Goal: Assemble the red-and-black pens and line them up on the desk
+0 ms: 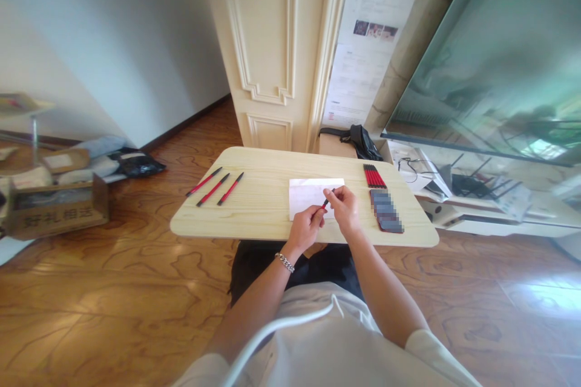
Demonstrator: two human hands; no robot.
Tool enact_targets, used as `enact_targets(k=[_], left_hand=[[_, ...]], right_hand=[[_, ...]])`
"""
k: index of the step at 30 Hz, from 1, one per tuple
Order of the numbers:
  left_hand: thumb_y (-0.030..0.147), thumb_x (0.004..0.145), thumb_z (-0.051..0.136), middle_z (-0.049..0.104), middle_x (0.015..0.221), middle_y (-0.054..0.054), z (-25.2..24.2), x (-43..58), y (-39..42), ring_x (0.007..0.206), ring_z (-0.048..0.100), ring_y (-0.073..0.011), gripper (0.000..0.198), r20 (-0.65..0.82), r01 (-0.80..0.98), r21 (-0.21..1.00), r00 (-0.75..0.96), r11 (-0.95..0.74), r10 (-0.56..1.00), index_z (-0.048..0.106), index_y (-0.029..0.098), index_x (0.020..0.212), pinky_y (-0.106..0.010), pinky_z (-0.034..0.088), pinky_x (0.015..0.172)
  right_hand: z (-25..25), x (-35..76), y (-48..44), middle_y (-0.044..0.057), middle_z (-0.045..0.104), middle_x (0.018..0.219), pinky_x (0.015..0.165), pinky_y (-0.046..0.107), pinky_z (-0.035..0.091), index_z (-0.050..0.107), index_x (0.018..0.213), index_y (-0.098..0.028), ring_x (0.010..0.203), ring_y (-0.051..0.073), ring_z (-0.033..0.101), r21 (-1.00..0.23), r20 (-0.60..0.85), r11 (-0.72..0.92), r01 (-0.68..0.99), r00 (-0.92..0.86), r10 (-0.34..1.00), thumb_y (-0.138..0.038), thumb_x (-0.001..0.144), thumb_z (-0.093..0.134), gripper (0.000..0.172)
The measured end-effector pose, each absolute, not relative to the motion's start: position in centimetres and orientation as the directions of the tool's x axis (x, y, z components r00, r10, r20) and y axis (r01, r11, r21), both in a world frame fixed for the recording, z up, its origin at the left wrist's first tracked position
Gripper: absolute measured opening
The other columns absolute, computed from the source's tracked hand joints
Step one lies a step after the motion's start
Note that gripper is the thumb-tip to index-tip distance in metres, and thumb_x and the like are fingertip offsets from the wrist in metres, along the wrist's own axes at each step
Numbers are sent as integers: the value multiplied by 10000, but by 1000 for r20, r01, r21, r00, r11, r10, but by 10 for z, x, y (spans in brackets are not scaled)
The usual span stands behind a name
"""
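Both of my hands hold one red pen with black ends [326, 201] over a white sheet of paper [308, 195] on a small light wooden table [254, 217]. My left hand [305, 228], with a chain bracelet at the wrist, grips the pen's lower end. The pen's upper end is pinched by my right hand [345, 210]. Three similar red pens [214, 186] lie apart on the table's left side. A bundle of several red pens [374, 176] lies at the right, beyond a row of dark cards [385, 210].
A cream panelled pillar [276, 48] stands behind the table. A black bag [361, 140] lies at its foot. At right a glass-topped low unit [476, 193] holds cables and papers. On the wooden floor at left sit a cardboard box [57, 208] and bags.
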State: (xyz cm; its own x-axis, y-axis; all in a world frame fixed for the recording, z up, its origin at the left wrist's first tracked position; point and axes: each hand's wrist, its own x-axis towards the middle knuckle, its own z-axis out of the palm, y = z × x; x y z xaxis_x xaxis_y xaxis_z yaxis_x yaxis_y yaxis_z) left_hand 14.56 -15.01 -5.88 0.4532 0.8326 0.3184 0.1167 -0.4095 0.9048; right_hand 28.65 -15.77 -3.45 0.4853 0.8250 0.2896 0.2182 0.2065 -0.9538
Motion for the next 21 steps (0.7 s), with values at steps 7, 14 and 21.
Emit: enact_targets(k=[7, 14, 21], left_hand=[[462, 958, 391, 609, 652, 5, -59, 146, -151, 608, 567, -126, 392, 317, 119, 903, 469, -414, 824, 654, 171, 947, -241, 430, 646], [461, 960, 392, 613, 660, 3, -58, 145, -151, 613, 572, -128, 389, 317, 138, 894, 476, -426, 820, 656, 175, 971, -240, 429, 646], [463, 959, 396, 614, 654, 2, -58, 146, -151, 609, 575, -127, 390, 322, 123, 899, 467, -421, 824, 653, 169, 973, -237, 434, 640]], right_hand=[[-26, 286, -165, 46, 687, 892, 597, 261, 457, 653, 1031, -210, 729, 150, 601, -973, 223, 229, 27, 361, 905, -535, 837, 569, 388], [-33, 283, -164, 11, 656, 723, 578, 260, 438, 596, 746, -195, 605, 122, 542, -973, 224, 229, 41, 438, 870, -479, 751, 706, 304], [-33, 283, -168, 43, 695, 842, 619, 270, 459, 649, 888, -195, 714, 149, 600, -973, 213, 232, 1, 390, 896, -495, 811, 629, 310]])
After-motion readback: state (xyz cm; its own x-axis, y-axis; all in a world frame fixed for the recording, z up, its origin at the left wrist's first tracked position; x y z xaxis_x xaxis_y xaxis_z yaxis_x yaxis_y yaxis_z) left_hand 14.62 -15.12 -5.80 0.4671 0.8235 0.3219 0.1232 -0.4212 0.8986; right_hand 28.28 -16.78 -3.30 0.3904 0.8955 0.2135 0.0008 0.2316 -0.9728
